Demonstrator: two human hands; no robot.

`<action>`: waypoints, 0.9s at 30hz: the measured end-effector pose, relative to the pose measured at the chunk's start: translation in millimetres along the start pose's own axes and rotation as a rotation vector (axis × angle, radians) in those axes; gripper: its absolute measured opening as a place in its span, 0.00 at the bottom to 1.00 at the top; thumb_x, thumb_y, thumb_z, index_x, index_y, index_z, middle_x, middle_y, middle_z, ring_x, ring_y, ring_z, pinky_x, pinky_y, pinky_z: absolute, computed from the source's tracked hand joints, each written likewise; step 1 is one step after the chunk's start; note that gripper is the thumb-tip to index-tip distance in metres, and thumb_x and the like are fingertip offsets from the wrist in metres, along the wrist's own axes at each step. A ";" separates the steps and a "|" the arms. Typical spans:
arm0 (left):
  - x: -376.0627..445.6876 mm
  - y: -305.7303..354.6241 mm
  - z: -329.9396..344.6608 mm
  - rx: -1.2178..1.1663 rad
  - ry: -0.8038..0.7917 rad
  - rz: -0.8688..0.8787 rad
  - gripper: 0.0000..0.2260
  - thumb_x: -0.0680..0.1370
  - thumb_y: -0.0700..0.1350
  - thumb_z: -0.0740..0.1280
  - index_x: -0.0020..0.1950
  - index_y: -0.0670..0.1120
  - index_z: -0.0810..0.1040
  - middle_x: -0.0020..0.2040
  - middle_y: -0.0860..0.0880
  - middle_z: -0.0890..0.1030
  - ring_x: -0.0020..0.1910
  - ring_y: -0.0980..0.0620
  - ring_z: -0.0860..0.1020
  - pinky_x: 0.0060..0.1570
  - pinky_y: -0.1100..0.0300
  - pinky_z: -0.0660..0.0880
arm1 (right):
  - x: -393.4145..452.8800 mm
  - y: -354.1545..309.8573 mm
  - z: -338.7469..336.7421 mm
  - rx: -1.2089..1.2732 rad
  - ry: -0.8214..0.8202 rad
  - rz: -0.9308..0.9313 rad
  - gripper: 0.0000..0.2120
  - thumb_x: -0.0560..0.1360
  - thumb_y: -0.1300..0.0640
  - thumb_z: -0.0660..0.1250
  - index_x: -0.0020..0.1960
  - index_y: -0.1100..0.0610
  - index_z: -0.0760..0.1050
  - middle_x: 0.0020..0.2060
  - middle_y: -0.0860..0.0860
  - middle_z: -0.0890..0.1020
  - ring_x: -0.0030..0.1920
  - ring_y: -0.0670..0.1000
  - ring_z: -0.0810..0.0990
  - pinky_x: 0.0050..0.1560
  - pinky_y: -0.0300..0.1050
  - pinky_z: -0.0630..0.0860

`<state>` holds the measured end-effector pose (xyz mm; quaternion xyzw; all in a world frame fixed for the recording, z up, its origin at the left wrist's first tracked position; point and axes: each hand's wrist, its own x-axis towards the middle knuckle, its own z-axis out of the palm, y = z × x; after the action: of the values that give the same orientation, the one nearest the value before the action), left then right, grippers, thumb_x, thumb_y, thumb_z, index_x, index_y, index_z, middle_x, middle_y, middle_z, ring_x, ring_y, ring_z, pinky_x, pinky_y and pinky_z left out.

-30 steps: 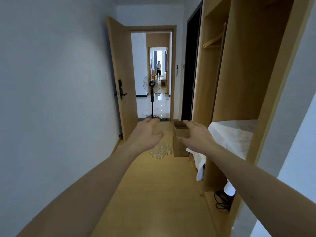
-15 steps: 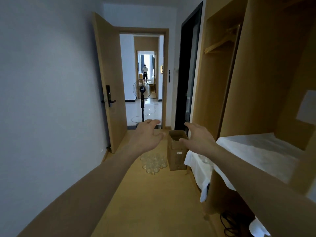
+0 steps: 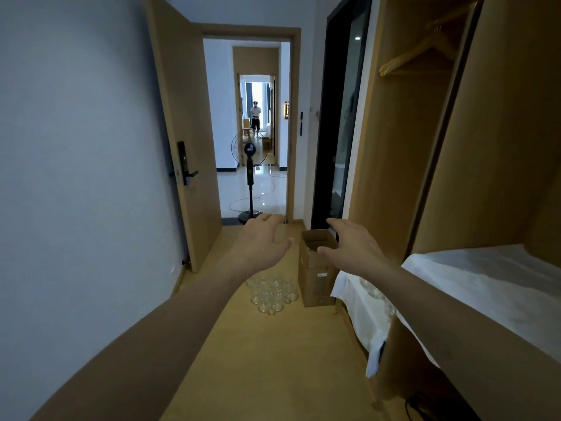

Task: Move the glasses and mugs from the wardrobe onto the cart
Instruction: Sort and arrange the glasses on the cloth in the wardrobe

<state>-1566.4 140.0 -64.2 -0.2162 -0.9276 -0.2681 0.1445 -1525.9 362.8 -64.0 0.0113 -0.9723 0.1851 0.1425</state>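
Both your hands are out ahead and hold nothing: left hand (image 3: 263,241) with fingers loosely spread, right hand (image 3: 352,244) likewise, probably carried ready for a pick. A cluster of glasses (image 3: 271,294) stands on the floor at 12 o'clock, just left of a box (image 3: 315,268). More glasses seem to sit on the white cloth (image 3: 473,278) in the wardrobe (image 3: 501,132) at 2 o'clock, partly hidden by your arm. No cart is in view.

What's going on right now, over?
Left hand and right hand open, empty, stretched ahead. Glasses clustered on floor beside cardboard box. No cart in view.
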 end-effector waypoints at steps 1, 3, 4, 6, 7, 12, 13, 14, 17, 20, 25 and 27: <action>13.0 -3.0 3.9 -0.003 0.006 -0.005 0.27 0.79 0.58 0.66 0.77 0.52 0.67 0.74 0.50 0.71 0.73 0.47 0.68 0.69 0.47 0.70 | 14.1 4.6 2.8 0.007 0.009 0.002 0.36 0.77 0.42 0.69 0.80 0.50 0.59 0.77 0.50 0.66 0.75 0.56 0.66 0.71 0.55 0.69; 42.2 -8.5 12.0 -0.008 0.030 -0.015 0.27 0.79 0.57 0.67 0.77 0.53 0.68 0.74 0.50 0.71 0.72 0.47 0.69 0.69 0.46 0.71 | 44.8 16.3 8.3 0.034 0.043 -0.002 0.36 0.77 0.43 0.69 0.80 0.49 0.59 0.78 0.49 0.65 0.76 0.56 0.65 0.72 0.57 0.69; 58.4 -10.9 16.4 -0.007 0.043 -0.020 0.27 0.79 0.57 0.67 0.77 0.53 0.68 0.74 0.50 0.70 0.72 0.47 0.69 0.69 0.46 0.71 | 61.4 23.2 10.6 0.046 0.054 -0.006 0.36 0.77 0.43 0.69 0.80 0.48 0.59 0.78 0.49 0.65 0.76 0.56 0.65 0.72 0.57 0.69; 92.0 -14.2 26.7 0.006 0.043 -0.031 0.27 0.79 0.57 0.67 0.77 0.53 0.67 0.75 0.50 0.70 0.73 0.47 0.68 0.70 0.46 0.71 | 95.1 38.7 13.8 0.059 0.045 -0.012 0.36 0.77 0.42 0.69 0.80 0.48 0.59 0.78 0.48 0.65 0.77 0.55 0.64 0.72 0.58 0.69; 108.9 -15.2 32.7 0.014 0.030 -0.029 0.27 0.79 0.57 0.66 0.77 0.53 0.67 0.75 0.50 0.70 0.73 0.47 0.68 0.70 0.47 0.71 | 112.2 47.2 15.4 0.062 0.038 -0.015 0.36 0.77 0.42 0.69 0.80 0.48 0.58 0.78 0.48 0.64 0.77 0.55 0.64 0.72 0.58 0.69; 188.8 -19.8 59.7 0.042 0.003 -0.043 0.27 0.80 0.57 0.66 0.77 0.52 0.67 0.76 0.50 0.69 0.74 0.47 0.67 0.71 0.47 0.69 | 190.0 87.9 18.8 0.069 0.027 -0.012 0.37 0.77 0.41 0.69 0.80 0.48 0.58 0.78 0.48 0.65 0.77 0.55 0.63 0.72 0.58 0.69; 202.8 -20.9 64.4 0.048 0.002 -0.047 0.27 0.80 0.57 0.66 0.77 0.52 0.67 0.76 0.50 0.69 0.74 0.47 0.67 0.71 0.47 0.69 | 203.2 95.6 20.4 0.073 0.022 -0.014 0.37 0.77 0.41 0.69 0.80 0.48 0.59 0.78 0.48 0.65 0.77 0.56 0.63 0.72 0.58 0.69; 216.2 -22.3 69.2 0.051 0.001 -0.052 0.27 0.80 0.57 0.67 0.77 0.52 0.67 0.75 0.50 0.69 0.74 0.46 0.67 0.71 0.46 0.69 | 216.0 103.1 22.5 0.076 0.018 -0.014 0.37 0.77 0.41 0.69 0.80 0.49 0.59 0.78 0.48 0.65 0.77 0.56 0.64 0.72 0.58 0.69; 250.6 -28.0 85.3 0.043 -0.005 -0.066 0.28 0.80 0.57 0.67 0.77 0.51 0.67 0.75 0.49 0.70 0.73 0.47 0.68 0.70 0.47 0.70 | 250.4 122.8 29.7 0.091 0.006 0.001 0.37 0.76 0.42 0.69 0.80 0.49 0.59 0.78 0.48 0.65 0.77 0.56 0.64 0.72 0.59 0.69; 277.1 -36.8 104.2 0.055 -0.042 -0.052 0.27 0.79 0.56 0.67 0.77 0.52 0.68 0.74 0.50 0.71 0.72 0.48 0.69 0.70 0.46 0.70 | 276.4 136.3 40.8 0.111 -0.015 0.018 0.37 0.76 0.42 0.69 0.80 0.49 0.59 0.78 0.48 0.65 0.77 0.56 0.64 0.72 0.60 0.69; 319.2 -59.1 128.5 0.037 -0.062 -0.035 0.27 0.79 0.57 0.67 0.77 0.51 0.68 0.72 0.50 0.73 0.71 0.48 0.70 0.69 0.47 0.71 | 315.5 149.1 65.6 0.100 -0.047 0.040 0.36 0.76 0.42 0.69 0.79 0.49 0.60 0.77 0.49 0.65 0.76 0.56 0.64 0.72 0.60 0.69; 337.8 -71.8 136.3 0.043 -0.079 -0.018 0.28 0.79 0.57 0.66 0.77 0.51 0.67 0.72 0.50 0.72 0.71 0.49 0.70 0.69 0.49 0.70 | 334.4 152.4 73.3 0.099 -0.047 0.055 0.36 0.77 0.42 0.69 0.80 0.49 0.60 0.77 0.50 0.65 0.76 0.57 0.64 0.73 0.60 0.68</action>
<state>-1913.6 270.8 -76.8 -0.2153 -0.9401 -0.2405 0.1099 -1877.9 488.4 -89.6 -0.0042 -0.9650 0.2364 0.1139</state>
